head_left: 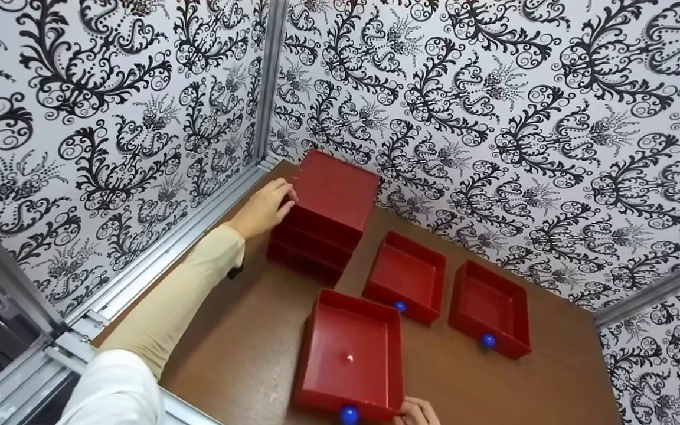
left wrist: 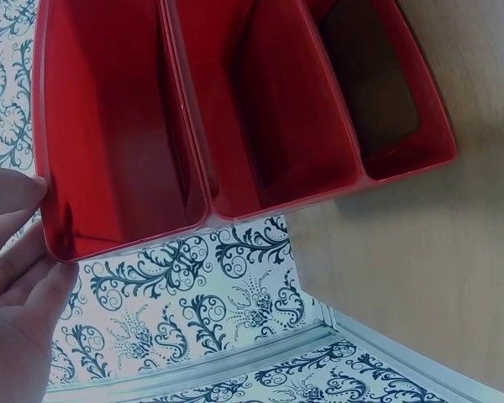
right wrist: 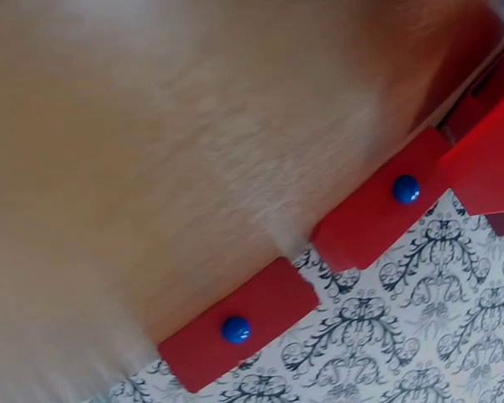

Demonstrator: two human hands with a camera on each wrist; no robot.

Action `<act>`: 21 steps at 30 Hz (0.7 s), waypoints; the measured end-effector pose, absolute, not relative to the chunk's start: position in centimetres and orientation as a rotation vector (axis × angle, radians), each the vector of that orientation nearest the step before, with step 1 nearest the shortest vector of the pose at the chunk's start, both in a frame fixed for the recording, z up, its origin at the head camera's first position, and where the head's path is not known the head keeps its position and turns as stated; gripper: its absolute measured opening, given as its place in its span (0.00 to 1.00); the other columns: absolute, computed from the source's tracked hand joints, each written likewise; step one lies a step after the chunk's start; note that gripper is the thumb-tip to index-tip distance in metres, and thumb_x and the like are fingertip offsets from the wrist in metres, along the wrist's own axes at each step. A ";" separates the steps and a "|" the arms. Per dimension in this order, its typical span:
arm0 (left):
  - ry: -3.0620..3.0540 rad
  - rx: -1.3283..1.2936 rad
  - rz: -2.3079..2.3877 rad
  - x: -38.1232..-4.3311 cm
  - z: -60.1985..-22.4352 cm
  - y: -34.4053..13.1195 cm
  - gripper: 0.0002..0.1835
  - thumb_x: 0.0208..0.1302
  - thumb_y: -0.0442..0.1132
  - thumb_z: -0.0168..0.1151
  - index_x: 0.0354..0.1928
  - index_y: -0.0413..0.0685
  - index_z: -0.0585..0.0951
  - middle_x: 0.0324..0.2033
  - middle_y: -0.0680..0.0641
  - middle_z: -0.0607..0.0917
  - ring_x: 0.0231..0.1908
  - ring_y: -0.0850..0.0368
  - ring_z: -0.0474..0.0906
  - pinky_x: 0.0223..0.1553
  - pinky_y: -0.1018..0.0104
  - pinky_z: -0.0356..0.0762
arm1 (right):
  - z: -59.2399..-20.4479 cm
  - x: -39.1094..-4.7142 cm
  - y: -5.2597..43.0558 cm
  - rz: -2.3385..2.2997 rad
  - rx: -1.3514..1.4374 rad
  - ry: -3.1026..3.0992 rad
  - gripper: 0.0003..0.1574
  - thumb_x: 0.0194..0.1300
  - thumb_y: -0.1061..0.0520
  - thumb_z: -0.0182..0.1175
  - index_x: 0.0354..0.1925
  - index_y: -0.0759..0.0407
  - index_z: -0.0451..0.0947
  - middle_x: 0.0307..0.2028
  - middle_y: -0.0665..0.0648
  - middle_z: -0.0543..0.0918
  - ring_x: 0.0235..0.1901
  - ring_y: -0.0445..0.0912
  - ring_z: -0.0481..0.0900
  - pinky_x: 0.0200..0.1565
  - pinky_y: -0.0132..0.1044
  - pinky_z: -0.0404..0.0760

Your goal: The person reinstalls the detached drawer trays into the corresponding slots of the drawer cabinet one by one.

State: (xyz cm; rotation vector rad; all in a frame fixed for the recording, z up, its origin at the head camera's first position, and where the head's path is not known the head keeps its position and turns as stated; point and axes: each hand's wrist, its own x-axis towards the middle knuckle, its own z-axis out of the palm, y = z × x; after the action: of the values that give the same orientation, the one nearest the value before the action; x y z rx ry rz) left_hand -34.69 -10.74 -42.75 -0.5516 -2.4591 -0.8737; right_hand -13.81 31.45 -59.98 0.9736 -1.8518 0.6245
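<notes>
At the back left, an upright red drawer cabinet [head_left: 334, 188] shows three bare slots in the left wrist view. My left hand [head_left: 264, 206] grips its top front corner, thumb and fingers [left wrist: 46, 290] on either side of the edge. Nearest me is a bare red drawer [head_left: 349, 348] with a blue knob [head_left: 349, 414] on its front. The fingers of my right hand [head_left: 418, 411] hold this drawer by its front right corner; most of that hand is out of frame. In the right wrist view, part of a red drawer [right wrist: 491, 155] appears at the right edge.
Two more red drawers, one in the middle [head_left: 409, 274] and one farther right [head_left: 490, 304], sit on the brown table [head_left: 245, 348], blue knobs toward me. Patterned walls [head_left: 493, 118] stand behind and left, with a metal rail [head_left: 157, 254] along the table's left edge.
</notes>
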 end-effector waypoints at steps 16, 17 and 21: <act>-2.497 -0.528 -0.879 -34.7 -42.8 -10.4 0.06 0.60 0.33 0.56 0.38 0.41 0.78 0.38 0.44 0.77 0.43 0.50 0.75 0.52 0.58 0.75 | -57.8 -13.2 26.8 0.846 0.896 -2.188 0.24 0.31 0.73 0.71 0.32 0.60 0.78 0.37 0.58 0.80 0.32 0.40 0.82 0.34 0.15 0.78; -2.497 -0.526 -0.880 -34.7 -42.7 -10.5 0.06 0.60 0.33 0.56 0.38 0.41 0.78 0.38 0.44 0.77 0.44 0.49 0.75 0.52 0.57 0.75 | -57.8 -13.3 26.6 0.847 0.910 -2.190 0.24 0.32 0.73 0.71 0.33 0.60 0.77 0.37 0.58 0.79 0.32 0.40 0.82 0.34 0.15 0.78; -2.505 -0.519 -0.884 -34.7 -42.5 -10.5 0.06 0.60 0.33 0.56 0.38 0.40 0.78 0.38 0.43 0.77 0.44 0.49 0.74 0.54 0.57 0.74 | -57.5 -14.0 25.9 0.847 0.946 -2.206 0.22 0.35 0.72 0.70 0.33 0.60 0.77 0.38 0.57 0.79 0.33 0.38 0.81 0.36 0.15 0.78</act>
State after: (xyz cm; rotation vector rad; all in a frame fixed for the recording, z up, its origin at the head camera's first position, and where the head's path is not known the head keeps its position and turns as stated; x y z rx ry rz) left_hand -34.70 -10.53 -42.54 -0.5190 -2.5049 -0.8843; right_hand -14.00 25.95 -57.51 0.9458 -2.2061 0.8467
